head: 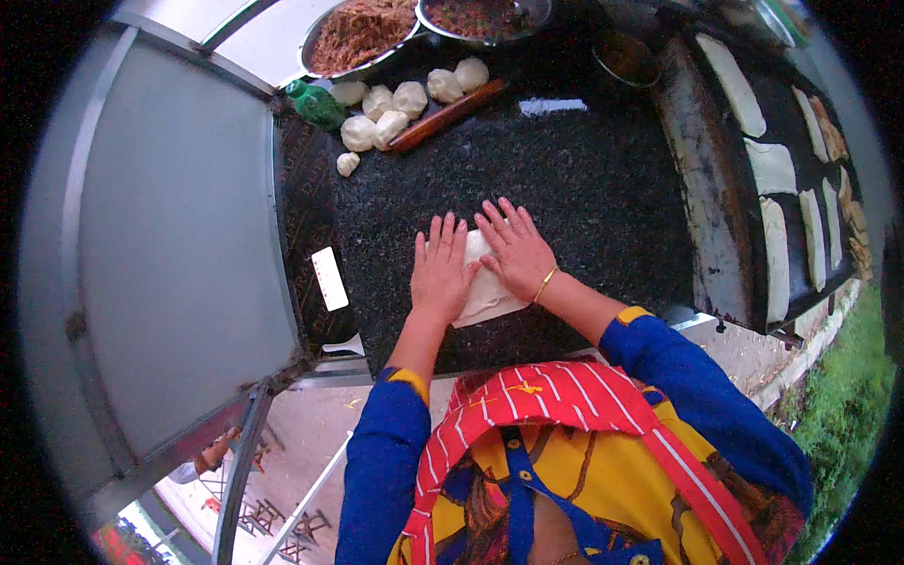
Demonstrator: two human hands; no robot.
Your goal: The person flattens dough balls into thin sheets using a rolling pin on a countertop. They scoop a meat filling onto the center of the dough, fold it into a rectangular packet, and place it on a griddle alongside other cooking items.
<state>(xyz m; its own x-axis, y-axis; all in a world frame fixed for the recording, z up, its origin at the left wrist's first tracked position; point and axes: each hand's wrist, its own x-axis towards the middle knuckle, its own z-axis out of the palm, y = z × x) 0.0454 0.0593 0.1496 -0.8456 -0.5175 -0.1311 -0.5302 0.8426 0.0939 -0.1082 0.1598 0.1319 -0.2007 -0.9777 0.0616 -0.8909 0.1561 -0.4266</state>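
A flat, roughly rectangular piece of dough [489, 291] lies on the dark speckled stone worktop near its front edge. My left hand [443, 272] rests flat on the dough's left side, fingers extended. On its right side lies my right hand [517, 253], also flat, with a gold-coloured bangle at the wrist. The thumbs nearly meet over the dough, and part of it is hidden under both palms. Neither hand grips anything. Farther back, a wooden rolling pin [446, 117] lies slanted beside several dough balls [359, 133].
Two metal bowls of reddish filling [364, 35] stand at the back, near a green plastic bottle [316, 104]. A white rectangular object [330, 278] lies at left. On the right, a griddle [782, 247] holds several flat dough pieces [775, 258]. A dark bowl [626, 60] stands back right.
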